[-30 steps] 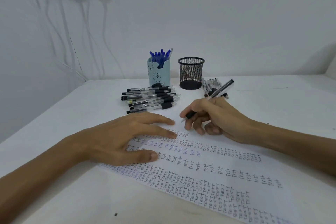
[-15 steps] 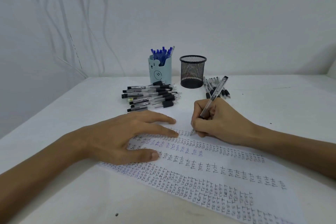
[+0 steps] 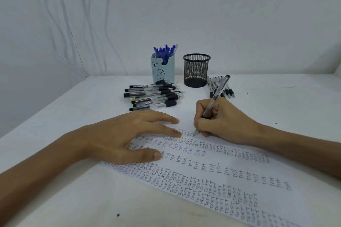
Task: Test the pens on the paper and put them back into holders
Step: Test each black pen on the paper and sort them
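A white paper (image 3: 230,173) covered in rows of handwritten "Test" lies on the table. My left hand (image 3: 129,134) rests flat on its left part, fingers spread. My right hand (image 3: 219,118) grips a black pen (image 3: 215,96) in a writing hold, its tip touching the paper at the top row. A pile of black pens (image 3: 155,96) lies behind my left hand. A light blue bear holder (image 3: 163,69) holds several blue pens. A black mesh holder (image 3: 196,70) stands to its right.
A smaller group of black pens (image 3: 228,90) lies right of the mesh holder, behind my right hand. White cables (image 3: 88,24) hang down the wall at the back left. The white table (image 3: 55,116) meets the walls at the back and left.
My right hand turned the pen from a slanted, lifted position to upright and brought its tip down onto the paper. My left hand has stayed flat on the sheet.
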`<move>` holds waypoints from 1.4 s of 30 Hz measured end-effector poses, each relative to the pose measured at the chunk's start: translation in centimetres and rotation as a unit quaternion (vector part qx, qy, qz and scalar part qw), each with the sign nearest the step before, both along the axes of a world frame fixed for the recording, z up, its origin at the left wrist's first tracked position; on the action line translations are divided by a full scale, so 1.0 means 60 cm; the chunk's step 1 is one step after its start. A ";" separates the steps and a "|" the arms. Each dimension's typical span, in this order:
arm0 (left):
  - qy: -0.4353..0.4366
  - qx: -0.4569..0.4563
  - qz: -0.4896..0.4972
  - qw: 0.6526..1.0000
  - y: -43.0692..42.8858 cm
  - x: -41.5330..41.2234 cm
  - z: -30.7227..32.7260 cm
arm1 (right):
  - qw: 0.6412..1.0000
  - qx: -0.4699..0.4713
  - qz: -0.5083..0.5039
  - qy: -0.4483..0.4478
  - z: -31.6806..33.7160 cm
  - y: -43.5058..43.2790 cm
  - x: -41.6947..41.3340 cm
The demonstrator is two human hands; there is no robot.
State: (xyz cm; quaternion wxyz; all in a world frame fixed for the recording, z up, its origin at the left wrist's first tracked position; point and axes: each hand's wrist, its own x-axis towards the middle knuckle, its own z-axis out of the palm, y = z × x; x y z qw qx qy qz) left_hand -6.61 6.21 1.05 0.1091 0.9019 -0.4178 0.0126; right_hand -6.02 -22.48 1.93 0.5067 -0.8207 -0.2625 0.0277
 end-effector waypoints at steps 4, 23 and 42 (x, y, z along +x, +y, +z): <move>-0.004 0.001 0.000 1.000 0.000 -0.001 0.000 | 1.000 -0.006 -0.007 0.013 0.002 0.002 -0.002; -0.004 0.000 0.007 1.000 0.004 0.001 -0.005 | 0.999 -0.021 -0.031 -0.006 -0.001 0.002 0.002; 0.002 -0.014 0.001 1.000 0.000 -0.003 0.000 | 0.998 -0.012 -0.066 0.005 0.001 0.005 0.000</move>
